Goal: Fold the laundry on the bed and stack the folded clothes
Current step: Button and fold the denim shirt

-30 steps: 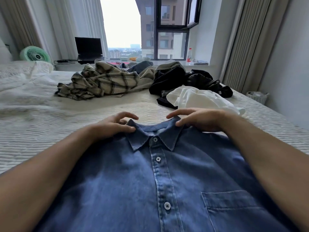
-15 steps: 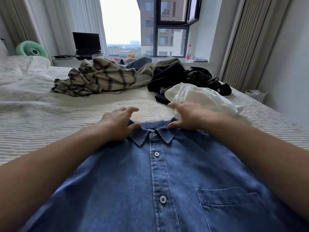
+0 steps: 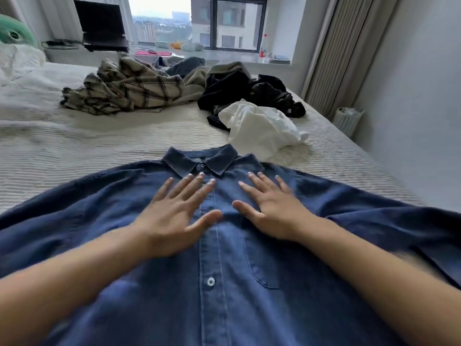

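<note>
Blue denim shirt [image 3: 249, 283] is lying front up, buttoned, filling the lower half of the frame on the bed [image 3: 74, 151], collar [image 3: 199, 159] pointing up-frame near the center. Left hand [image 3: 172, 216] is resting flat on the chest just left of the button strip, fingers straight and spread, thumb out toward the middle. Right hand [image 3: 270, 208] is lying flat just right of the strip, fingers spread too, thumb pointing inward; the two thumbs are sitting near each other, not touching. Neither hand is pinching cloth. Fingertips of both are sitting just below the collar. Chest pocket [image 3: 264, 265] is showing below the right wrist. Sleeves are spreading out to both lower edges of the frame.

Above the collar, a crumpled white garment [image 3: 259, 126] is lying just beside the shirt's shoulder, right of center. Behind it a black clothes heap [image 3: 239, 88] is touching the white one. Plaid shirt [image 3: 132, 91] is bunched at upper center-left. Laptop [image 3: 102, 26] is sitting at the top left by the window [image 3: 224, 21]; green fan [image 3: 12, 31] at the far left edge. White bin [image 3: 348, 119] is standing by the wall at right.
</note>
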